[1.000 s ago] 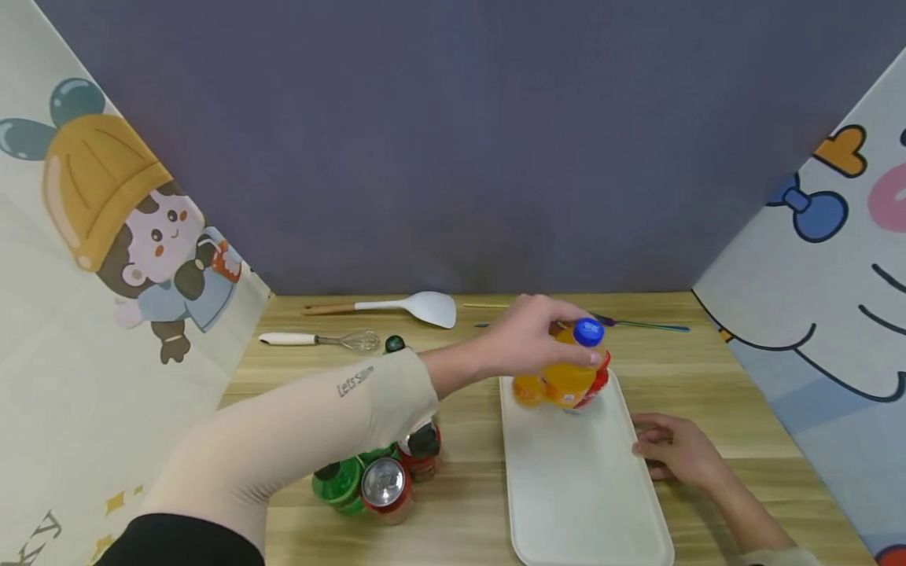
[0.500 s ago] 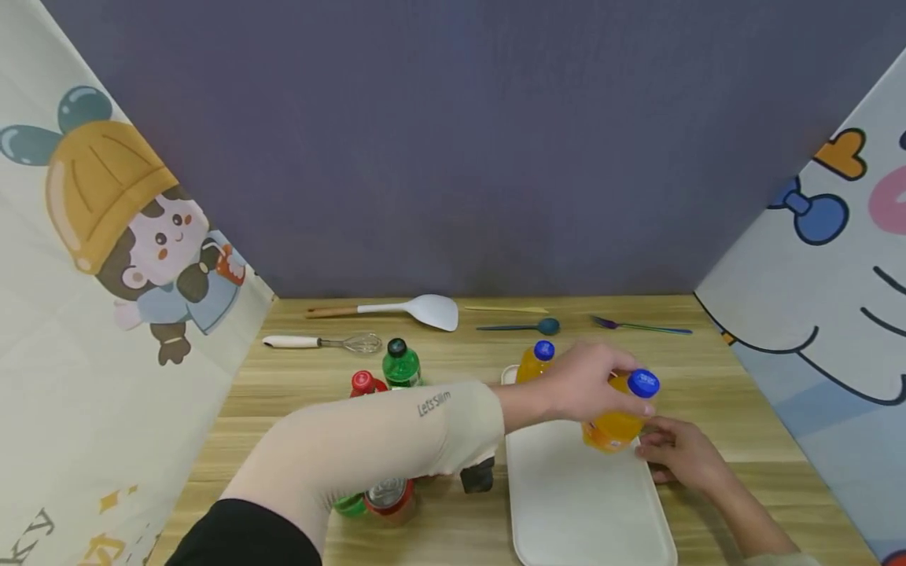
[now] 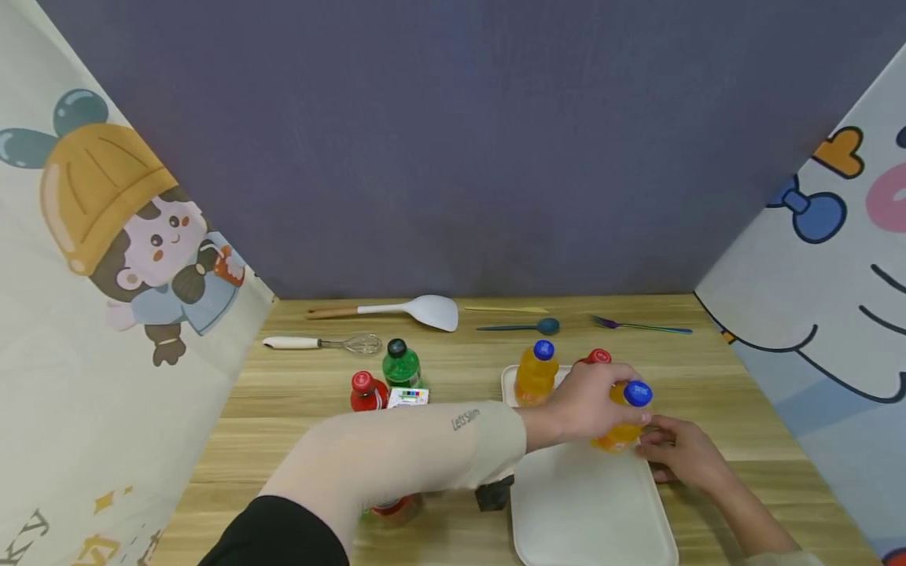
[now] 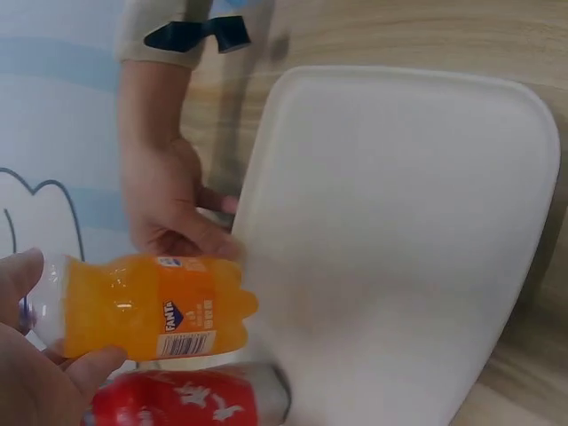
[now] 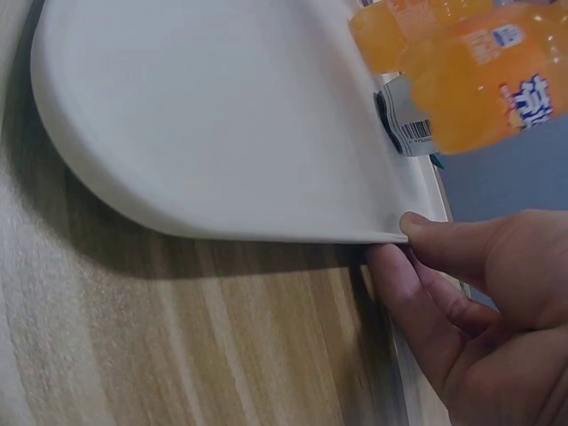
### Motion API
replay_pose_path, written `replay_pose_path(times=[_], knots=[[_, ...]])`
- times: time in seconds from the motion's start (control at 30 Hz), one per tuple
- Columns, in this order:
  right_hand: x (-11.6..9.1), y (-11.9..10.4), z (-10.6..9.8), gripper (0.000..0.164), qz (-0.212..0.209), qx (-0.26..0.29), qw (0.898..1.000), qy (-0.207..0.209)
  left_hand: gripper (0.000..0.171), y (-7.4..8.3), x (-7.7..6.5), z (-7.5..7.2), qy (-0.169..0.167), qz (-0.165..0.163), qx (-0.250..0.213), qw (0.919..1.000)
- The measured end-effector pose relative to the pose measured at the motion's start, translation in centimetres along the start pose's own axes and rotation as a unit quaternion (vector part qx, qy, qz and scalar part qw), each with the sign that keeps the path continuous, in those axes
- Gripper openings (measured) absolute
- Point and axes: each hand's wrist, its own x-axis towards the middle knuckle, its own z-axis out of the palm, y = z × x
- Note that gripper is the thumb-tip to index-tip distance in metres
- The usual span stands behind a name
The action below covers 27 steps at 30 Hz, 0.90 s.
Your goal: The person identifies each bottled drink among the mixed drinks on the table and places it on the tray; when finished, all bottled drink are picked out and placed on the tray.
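My left hand (image 3: 591, 399) grips an orange Fanta bottle (image 3: 617, 438) near its blue cap, over the right edge of the white tray (image 3: 591, 515). In the left wrist view that bottle (image 4: 133, 306) stretches from the fingers towards the tray rim. My right hand (image 3: 685, 454) holds the tray's right edge; in the right wrist view the thumb lies on top of the rim and the fingers below. A second orange bottle (image 3: 535, 379) stands at the tray's back left corner. Behind my left hand, a red-capped bottle (image 3: 598, 356) stands mostly hidden.
Left of the tray stand a green bottle (image 3: 401, 364) and a red-capped bottle (image 3: 368, 395); my left sleeve covers other drinks, including a can (image 3: 396, 511). Along the back lie a white spatula (image 3: 432, 312), a whisk (image 3: 361, 343), a blue spoon (image 3: 547, 325) and a fork (image 3: 637, 326).
My left hand has carried the orange bottle right and towards me, from the tray's back to its right edge, slowing in the last half second. The right hand has stayed on the rim.
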Motion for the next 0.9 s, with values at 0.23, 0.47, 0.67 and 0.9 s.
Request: replay_pose_path(times=[0.23, 0.47, 0.67, 0.9], knots=[[0.0, 0.0, 0.0, 0.055, 0.007, 0.013, 1.0, -0.001, 0.036, -0.5, 0.0, 1.6, 0.012, -0.014, 0.033, 0.9993], [0.0, -0.1, -0.1, 0.057, 0.005, 0.007, 1.0, 0.0, 0.033, -0.5, 0.2, 2.1, 0.014, -0.016, 0.026, 0.9994], [0.0, -0.2, 0.0, 0.06, 0.001, 0.01, 1.0, -0.001, 0.032, -0.7, 0.3, 2.3, 0.013, -0.033, 0.012, 0.9993], [0.0, 0.0, -0.1, 0.058, -0.002, 0.016, 1.0, -0.005, 0.037, -1.0, 0.5, 2.6, 0.004, -0.028, 0.015, 0.9995]])
